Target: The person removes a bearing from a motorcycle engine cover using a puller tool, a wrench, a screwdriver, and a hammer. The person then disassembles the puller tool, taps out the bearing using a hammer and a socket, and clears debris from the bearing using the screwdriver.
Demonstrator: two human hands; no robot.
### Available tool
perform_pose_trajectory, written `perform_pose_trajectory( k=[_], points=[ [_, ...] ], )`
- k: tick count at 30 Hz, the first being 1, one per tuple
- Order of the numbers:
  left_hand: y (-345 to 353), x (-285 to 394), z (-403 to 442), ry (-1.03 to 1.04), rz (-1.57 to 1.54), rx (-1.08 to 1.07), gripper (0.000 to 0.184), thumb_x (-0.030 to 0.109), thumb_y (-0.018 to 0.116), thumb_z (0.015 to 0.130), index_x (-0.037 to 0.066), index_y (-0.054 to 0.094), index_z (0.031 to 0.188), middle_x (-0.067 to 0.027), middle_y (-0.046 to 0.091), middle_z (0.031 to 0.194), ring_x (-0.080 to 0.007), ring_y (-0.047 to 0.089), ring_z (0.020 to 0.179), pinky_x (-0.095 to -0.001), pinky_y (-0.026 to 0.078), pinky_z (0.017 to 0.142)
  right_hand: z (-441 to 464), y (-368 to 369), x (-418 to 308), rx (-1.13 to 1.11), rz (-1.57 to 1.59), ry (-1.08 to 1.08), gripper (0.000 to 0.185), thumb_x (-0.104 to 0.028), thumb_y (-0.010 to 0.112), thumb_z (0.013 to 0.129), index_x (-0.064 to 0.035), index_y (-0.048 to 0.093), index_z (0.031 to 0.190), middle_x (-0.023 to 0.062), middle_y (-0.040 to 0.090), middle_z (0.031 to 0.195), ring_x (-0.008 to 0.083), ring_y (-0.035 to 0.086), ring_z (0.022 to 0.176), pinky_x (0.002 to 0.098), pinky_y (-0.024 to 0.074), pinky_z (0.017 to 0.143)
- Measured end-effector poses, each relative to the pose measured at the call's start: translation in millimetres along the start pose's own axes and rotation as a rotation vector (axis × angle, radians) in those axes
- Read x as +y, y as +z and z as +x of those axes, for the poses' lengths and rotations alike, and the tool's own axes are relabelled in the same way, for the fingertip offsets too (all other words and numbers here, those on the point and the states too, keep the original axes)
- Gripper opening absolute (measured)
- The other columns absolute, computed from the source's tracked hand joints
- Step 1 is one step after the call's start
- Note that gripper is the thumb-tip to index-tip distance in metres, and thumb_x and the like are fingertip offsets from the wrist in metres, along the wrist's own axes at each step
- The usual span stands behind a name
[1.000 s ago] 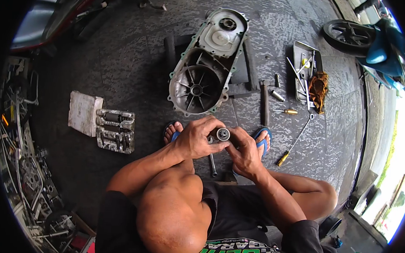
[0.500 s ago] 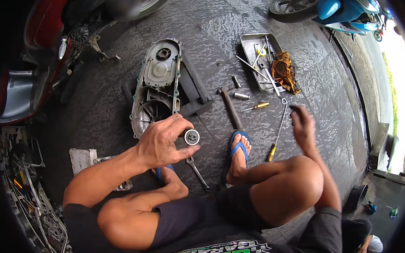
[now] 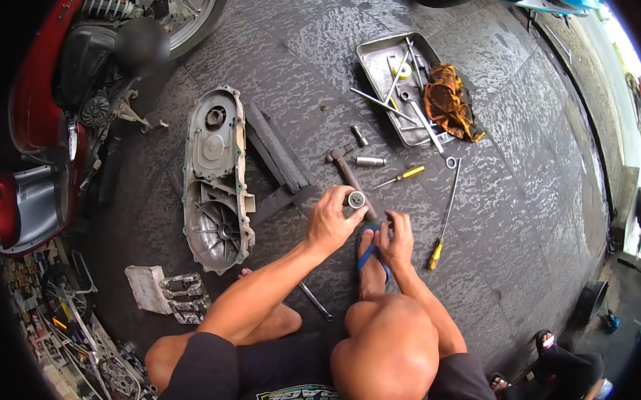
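Observation:
My left hand [image 3: 332, 220] grips a short round metal part [image 3: 356, 199] between thumb and fingers. Its pale rim and dark, hollow-looking centre face up at me. Just to the right, my right hand [image 3: 397, 239] has its thumb and fingers bent together; a dark spot shows at the tips, too small to name. Below both hands lies a hammer [image 3: 348, 169], its handle partly behind them. A metal engine casing [image 3: 218, 178] leans by a dark wooden stand [image 3: 280, 152] to the left.
A metal tray [image 3: 373, 56] holds wrenches and rods, with an orange-black rag [image 3: 448, 98] at its edge. Two sockets [image 3: 370, 161], a yellow screwdriver [image 3: 411, 172] and a long yellow-handled screwdriver [image 3: 436, 254] lie on the floor. A red motorcycle [image 3: 34, 123] stands left; a person [image 3: 563, 368] sits lower right.
My left hand has moved right and slightly up with the round metal part, away from the casing. My right hand has come in from the right, close to it. The view has shifted.

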State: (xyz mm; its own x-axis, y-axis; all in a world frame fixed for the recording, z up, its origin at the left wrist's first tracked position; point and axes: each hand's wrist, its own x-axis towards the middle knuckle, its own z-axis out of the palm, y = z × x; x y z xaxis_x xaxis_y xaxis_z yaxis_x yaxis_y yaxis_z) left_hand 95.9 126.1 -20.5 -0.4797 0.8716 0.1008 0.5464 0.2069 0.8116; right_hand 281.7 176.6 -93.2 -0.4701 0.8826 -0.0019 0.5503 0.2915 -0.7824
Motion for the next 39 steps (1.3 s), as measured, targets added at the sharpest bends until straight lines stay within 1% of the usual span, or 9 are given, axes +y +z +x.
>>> perform_pose_trajectory(
  k=[5,8,11,16,18,19,26,34,39],
  points=[
    [53,-36,24,-0.113,-0.020,0.119,0.037,0.016,0.081,0.081,0.002,0.061,0.109,-0.0138,0.065,0.098,-0.0279,0.066,0.084,-0.0388,0.054,0.073,85,8,18,0.093,-0.068,-0.019,0.027,-0.005,0.065,0.088,-0.0033,0.062,0.116,0.0166,0.061,0.101,0.0334,0.064,0.085,0.0394,0.0528,0.073],
    [68,-48,37,-0.167,-0.056,0.095,0.037,0.016,0.081,0.081,0.002,0.061,0.109,-0.0140,0.065,0.099,-0.0275,0.066,0.085,-0.0379,0.053,0.071,130,15,9,-0.040,-0.082,0.066,0.033,-0.008,0.068,0.086,-0.0061,0.062,0.119,0.0165,0.060,0.110,0.0352,0.063,0.095,0.0426,0.0527,0.080],
    [80,-60,48,-0.166,-0.066,0.089,0.038,0.015,0.081,0.081,0.002,0.061,0.110,-0.0138,0.065,0.100,-0.0279,0.066,0.086,-0.0380,0.053,0.071,158,24,13,-0.212,-0.240,-0.100,0.041,-0.013,0.074,0.083,-0.0088,0.062,0.122,0.0161,0.055,0.125,0.0374,0.056,0.113,0.0471,0.0502,0.092],
    [103,-80,55,-0.144,-0.025,0.130,0.039,0.017,0.082,0.080,0.003,0.060,0.109,-0.0144,0.065,0.099,-0.0322,0.065,0.088,-0.0422,0.052,0.077,169,20,28,-0.291,-0.312,-0.168,0.035,-0.014,0.074,0.084,-0.0058,0.063,0.116,0.0175,0.058,0.120,0.0387,0.059,0.107,0.0461,0.0509,0.089],
    [108,-83,55,-0.187,-0.057,0.114,0.040,0.018,0.083,0.079,0.003,0.060,0.108,-0.0144,0.066,0.099,-0.0328,0.065,0.089,-0.0426,0.051,0.079,171,14,27,-0.309,-0.219,0.043,0.031,-0.014,0.072,0.086,-0.0036,0.063,0.114,0.0199,0.063,0.111,0.0414,0.063,0.099,0.0460,0.0520,0.084],
    [109,-84,56,-0.167,-0.033,0.115,0.040,0.018,0.083,0.079,0.003,0.060,0.108,-0.0142,0.066,0.099,-0.0331,0.064,0.090,-0.0430,0.051,0.080,171,11,29,-0.229,-0.147,-0.017,0.031,-0.014,0.071,0.087,-0.0021,0.062,0.114,0.0219,0.066,0.103,0.0437,0.066,0.092,0.0462,0.0525,0.080],
    [103,-85,56,-0.123,0.103,0.076,0.041,0.025,0.083,0.077,0.007,0.062,0.109,-0.0090,0.067,0.099,-0.0298,0.062,0.095,-0.0425,0.045,0.084,164,-20,-7,-0.182,-0.067,0.164,0.031,-0.008,0.074,0.086,0.0009,0.063,0.114,0.0199,0.069,0.100,0.0304,0.071,0.084,0.0363,0.0563,0.073],
    [104,-87,53,-0.113,0.078,0.082,0.042,0.023,0.083,0.075,0.009,0.063,0.108,-0.0060,0.067,0.100,-0.0277,0.061,0.095,-0.0408,0.043,0.082,146,-30,-52,-0.243,-0.022,0.001,0.033,-0.003,0.075,0.084,0.0009,0.063,0.115,0.0176,0.068,0.107,0.0283,0.072,0.091,0.0352,0.0571,0.078],
    [107,-88,52,-0.105,0.071,0.111,0.044,0.017,0.082,0.071,0.011,0.062,0.109,-0.0050,0.067,0.100,-0.0269,0.061,0.096,-0.0412,0.042,0.082,147,-16,-50,-0.285,-0.056,-0.054,0.033,-0.004,0.074,0.083,-0.0009,0.063,0.114,0.0188,0.067,0.109,0.0364,0.069,0.095,0.0406,0.0561,0.080]
  ],
)
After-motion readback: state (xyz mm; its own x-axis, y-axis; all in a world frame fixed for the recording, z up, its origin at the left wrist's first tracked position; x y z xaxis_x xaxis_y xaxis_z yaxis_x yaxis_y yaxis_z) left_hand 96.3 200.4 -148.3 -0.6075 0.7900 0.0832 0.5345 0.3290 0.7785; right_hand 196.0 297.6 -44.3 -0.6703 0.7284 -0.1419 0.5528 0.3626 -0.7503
